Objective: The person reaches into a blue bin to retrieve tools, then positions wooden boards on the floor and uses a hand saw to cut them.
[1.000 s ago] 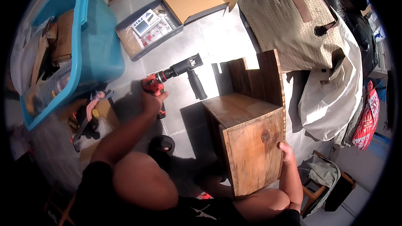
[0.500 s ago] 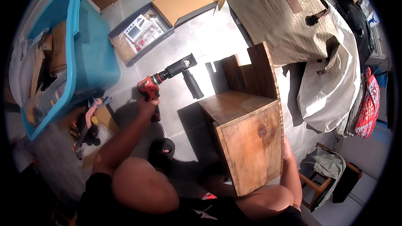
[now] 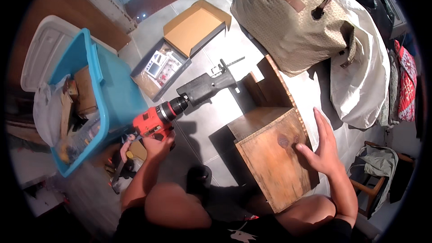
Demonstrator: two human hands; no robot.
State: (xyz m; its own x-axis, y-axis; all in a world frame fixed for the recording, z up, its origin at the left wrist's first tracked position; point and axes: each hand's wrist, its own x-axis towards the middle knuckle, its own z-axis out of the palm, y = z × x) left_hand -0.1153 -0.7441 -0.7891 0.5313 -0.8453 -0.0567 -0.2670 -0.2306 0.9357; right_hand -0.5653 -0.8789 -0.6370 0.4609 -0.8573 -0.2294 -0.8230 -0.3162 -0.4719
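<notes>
Red drill [image 3: 152, 120] raised, right hand [image 3: 325, 154] now splayed

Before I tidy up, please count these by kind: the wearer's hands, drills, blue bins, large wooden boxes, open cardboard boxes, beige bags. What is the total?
Left hand and right hand: 2
Drill: 1
Blue bin: 1
Wooden box: 1
Cardboard box: 1
Beige bag: 1
Total: 7

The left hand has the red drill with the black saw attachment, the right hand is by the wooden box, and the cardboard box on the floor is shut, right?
Not quite: the head view shows the cardboard box open, its lid folded back. The left hand does have the red drill.
</notes>
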